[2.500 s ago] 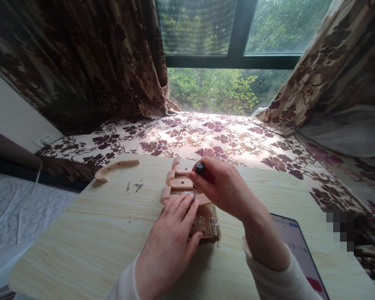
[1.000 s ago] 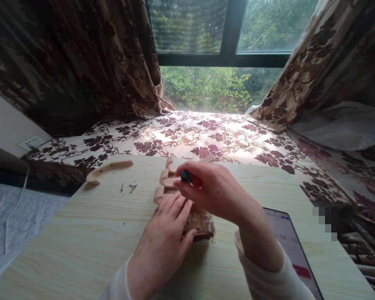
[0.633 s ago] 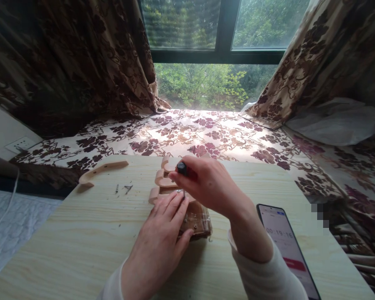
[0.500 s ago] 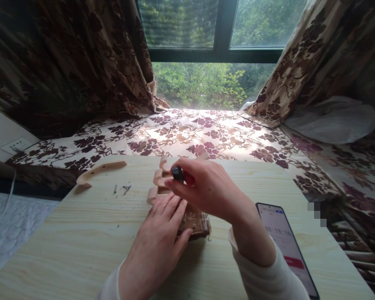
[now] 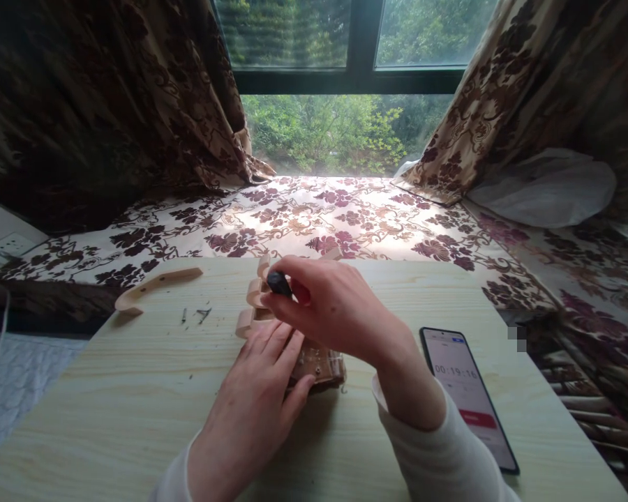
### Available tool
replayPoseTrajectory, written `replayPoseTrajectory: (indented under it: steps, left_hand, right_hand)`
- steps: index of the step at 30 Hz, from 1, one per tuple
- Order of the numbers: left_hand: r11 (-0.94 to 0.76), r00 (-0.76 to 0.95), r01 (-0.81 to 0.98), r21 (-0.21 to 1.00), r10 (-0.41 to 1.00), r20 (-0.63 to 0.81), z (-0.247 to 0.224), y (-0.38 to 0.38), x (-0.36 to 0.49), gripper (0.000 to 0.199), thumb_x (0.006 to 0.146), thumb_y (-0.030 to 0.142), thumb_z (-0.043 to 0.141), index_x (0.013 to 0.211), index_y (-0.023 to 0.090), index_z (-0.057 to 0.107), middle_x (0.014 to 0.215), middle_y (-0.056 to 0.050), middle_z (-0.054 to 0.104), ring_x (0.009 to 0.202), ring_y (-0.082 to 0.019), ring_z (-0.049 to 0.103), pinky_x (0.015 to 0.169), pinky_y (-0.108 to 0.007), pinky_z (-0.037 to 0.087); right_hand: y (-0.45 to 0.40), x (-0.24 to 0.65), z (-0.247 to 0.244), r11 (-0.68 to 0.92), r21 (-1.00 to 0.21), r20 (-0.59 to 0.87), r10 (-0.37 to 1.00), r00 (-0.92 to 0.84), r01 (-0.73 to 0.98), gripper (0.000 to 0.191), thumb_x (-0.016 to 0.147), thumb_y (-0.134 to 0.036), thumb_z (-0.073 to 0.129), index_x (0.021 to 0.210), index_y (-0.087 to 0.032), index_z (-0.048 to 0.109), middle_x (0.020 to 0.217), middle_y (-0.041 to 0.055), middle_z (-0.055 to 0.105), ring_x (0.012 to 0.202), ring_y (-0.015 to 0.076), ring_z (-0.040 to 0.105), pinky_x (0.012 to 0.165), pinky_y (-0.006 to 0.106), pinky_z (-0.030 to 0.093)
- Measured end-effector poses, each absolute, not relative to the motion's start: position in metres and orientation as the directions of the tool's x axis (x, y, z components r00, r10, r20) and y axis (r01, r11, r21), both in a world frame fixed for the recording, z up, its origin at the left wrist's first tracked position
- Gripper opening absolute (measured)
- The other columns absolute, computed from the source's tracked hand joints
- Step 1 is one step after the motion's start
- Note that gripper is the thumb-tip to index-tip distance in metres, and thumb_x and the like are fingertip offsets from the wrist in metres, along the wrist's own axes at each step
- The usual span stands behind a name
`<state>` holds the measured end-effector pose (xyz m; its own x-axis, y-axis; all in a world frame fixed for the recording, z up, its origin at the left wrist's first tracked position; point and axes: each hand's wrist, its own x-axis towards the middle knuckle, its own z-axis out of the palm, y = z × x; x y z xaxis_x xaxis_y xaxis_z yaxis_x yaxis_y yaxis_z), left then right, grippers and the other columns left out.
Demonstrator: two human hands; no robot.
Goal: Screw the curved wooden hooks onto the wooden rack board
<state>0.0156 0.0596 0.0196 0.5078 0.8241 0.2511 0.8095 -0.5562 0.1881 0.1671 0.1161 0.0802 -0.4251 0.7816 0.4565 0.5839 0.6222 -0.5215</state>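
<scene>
Gripping a black-ended tool (image 5: 279, 283), the right hand (image 5: 327, 300) is hiding its tip. The left hand (image 5: 254, 390), flattened, is resting on a film-wrapped brown block (image 5: 322, 364) mid-tabletop (image 5: 109, 404), partly covering it and smooth, curved wooden pieces (image 5: 245, 323). At right, a phone (image 5: 465, 390) is showing "00:19:16".

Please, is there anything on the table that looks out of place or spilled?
Slightly: a few loose screws and dark specks lie scattered on the table, left of the left hand, not in any container.
</scene>
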Motion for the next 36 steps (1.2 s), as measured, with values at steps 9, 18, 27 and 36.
replayPoseTrajectory:
  steps: [9, 18, 27, 36]
  left_hand:
    - [-0.578, 0.535, 0.798, 0.172, 0.810, 0.241, 0.0189, 0.0602, 0.0150, 0.030, 0.086, 0.025, 0.048, 0.115, 0.019, 0.057, 0.132, -0.011, 0.048, 0.128, -0.032, 0.037, 0.104, -0.053, 0.034]
    - [-0.564, 0.526, 0.805, 0.185, 0.822, 0.220, 0.0182, 0.0610, 0.0153, 0.031, 0.087, 0.026, 0.046, 0.115, 0.019, 0.056, 0.128, -0.012, 0.051, 0.122, -0.033, 0.042, 0.099, -0.054, 0.038]
    - [-0.593, 0.548, 0.791, 0.149, 0.796, 0.257, 0.0157, 0.0610, 0.0127, 0.036, 0.087, 0.026, 0.048, 0.121, 0.015, 0.052, 0.136, -0.013, 0.045, 0.128, -0.031, 0.036, 0.104, -0.050, 0.034]
    - [-0.594, 0.553, 0.790, 0.151, 0.797, 0.243, 0.0161, 0.0613, 0.0132, 0.036, 0.088, 0.026, 0.047, 0.122, 0.015, 0.052, 0.133, -0.013, 0.046, 0.126, -0.030, 0.037, 0.104, -0.051, 0.034]
  right_hand:
    - [0.1179, 0.1640, 0.0832, 0.571, -0.526, 0.430, 0.818, -0.382, 0.630, 0.020, 0.086, -0.033, 0.056, 0.072, -0.019, 0.051, 0.064, -0.0039, 0.050, 0.058, 0.0085, 0.037, 0.052, 0.025, 0.024]
    - [0.1134, 0.1675, 0.0845, 0.620, -0.521, 0.452, 0.784, -0.426, 0.587, 0.016, 0.088, -0.035, 0.054, 0.087, -0.020, 0.058, 0.068, -0.0042, 0.053, 0.060, 0.0081, 0.042, 0.055, 0.024, 0.027]
    - [0.1197, 0.1670, 0.0828, 0.550, -0.494, 0.462, 0.822, -0.332, 0.674, 0.021, 0.087, -0.036, 0.052, 0.075, -0.018, 0.052, 0.059, -0.0045, 0.047, 0.055, 0.0085, 0.033, 0.052, 0.025, 0.022]
    - [0.1175, 0.1695, 0.0827, 0.642, -0.485, 0.473, 0.764, -0.439, 0.594, 0.015, 0.088, -0.032, 0.053, 0.082, -0.018, 0.054, 0.067, -0.0043, 0.052, 0.059, 0.0076, 0.040, 0.054, 0.023, 0.025]
